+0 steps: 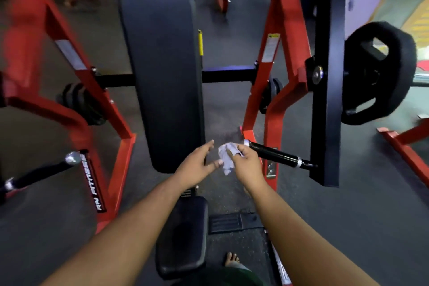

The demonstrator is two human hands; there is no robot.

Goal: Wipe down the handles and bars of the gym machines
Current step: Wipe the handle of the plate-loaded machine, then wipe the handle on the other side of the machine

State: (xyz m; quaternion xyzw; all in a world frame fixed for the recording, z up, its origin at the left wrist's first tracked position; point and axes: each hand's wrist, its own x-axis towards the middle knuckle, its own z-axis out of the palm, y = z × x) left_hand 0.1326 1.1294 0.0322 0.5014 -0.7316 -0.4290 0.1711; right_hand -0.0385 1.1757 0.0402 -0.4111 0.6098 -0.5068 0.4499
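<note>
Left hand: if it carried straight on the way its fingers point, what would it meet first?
Most likely the crumpled grey cloth pinched in the right hand; the left hand has open fingers aimed up and right toward it. Depth is unclear, so it might pass beside.

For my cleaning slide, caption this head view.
Right hand holds crumpled grey cloth beside black machine handle; left hand open.

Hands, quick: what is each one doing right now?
Left hand: open, fingers spread, holding nothing.
Right hand: pinching the crumpled grey cloth.

You're looking at a dim, soft picture: motion blur smears the red frame (pixel 27 37) at left, wide-angle bending curves the edges, brighter light upper right.
</note>
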